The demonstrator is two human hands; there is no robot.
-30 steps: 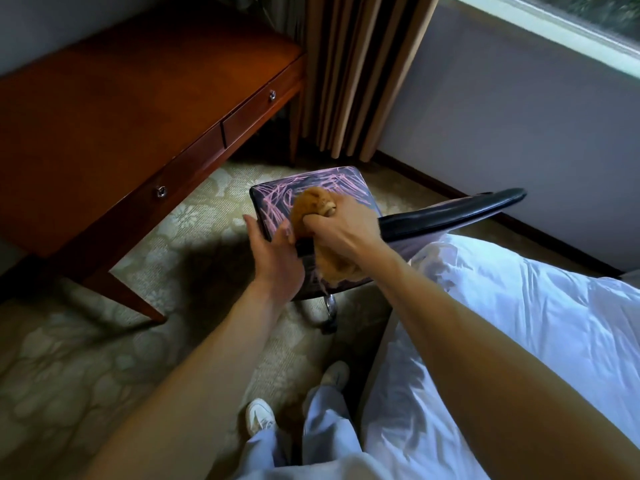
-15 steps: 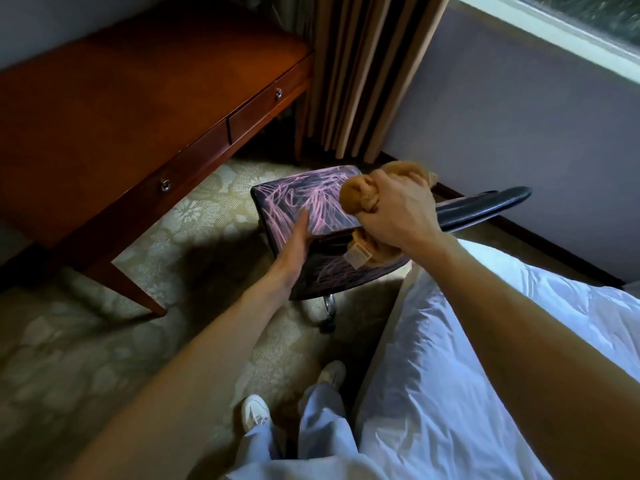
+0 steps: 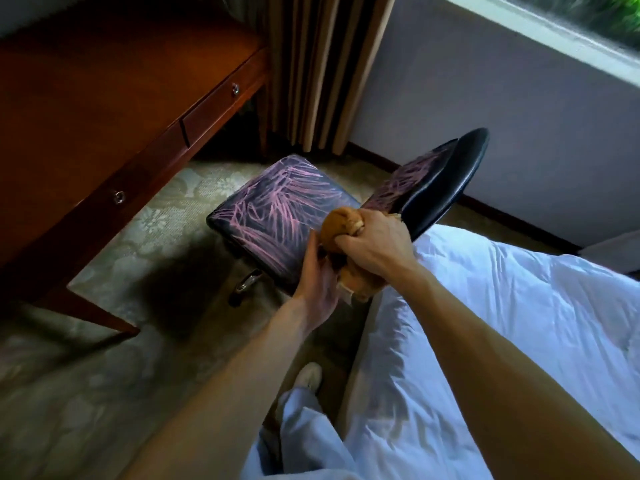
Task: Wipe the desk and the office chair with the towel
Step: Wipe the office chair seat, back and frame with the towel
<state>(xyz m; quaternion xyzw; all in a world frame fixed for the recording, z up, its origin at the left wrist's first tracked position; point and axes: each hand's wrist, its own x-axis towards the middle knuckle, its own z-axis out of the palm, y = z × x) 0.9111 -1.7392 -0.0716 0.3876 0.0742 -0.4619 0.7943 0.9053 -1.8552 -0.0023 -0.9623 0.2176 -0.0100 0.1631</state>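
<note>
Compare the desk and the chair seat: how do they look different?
The desk is plain red-brown wood; the chair seat is dark with pink streaks. The desk has drawers with metal knobs; the seat has none. Both stand on the patterned carpet.

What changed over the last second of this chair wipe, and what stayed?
The right hand drew the towel from the far corner of the chair seat back to its near corner, beside the backrest. The left hand shifted along the seat's near edge and now rests against the towel. The right hand gripped the towel throughout; desk and bed unchanged.
</note>
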